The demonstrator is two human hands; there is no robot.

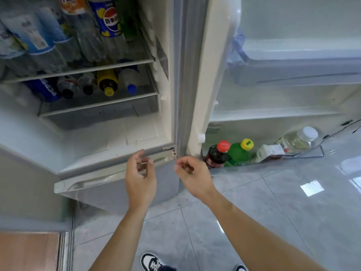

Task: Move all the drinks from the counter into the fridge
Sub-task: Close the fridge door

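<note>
pepsi-labelled bottle (109,18) in open fridge (166,106)

- fridge (168,106) liner in front of me – smooth white plastic
- bottles (82,36) – clear glossy plastic
- floor tiles (283,202) – glossy grey, reflective
- shelves (97,70) – clear, smooth

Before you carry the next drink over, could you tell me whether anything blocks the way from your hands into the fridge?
Nothing visible does. The fridge door is swung open, and both the left hand and the right hand are empty before the open compartment.
</note>
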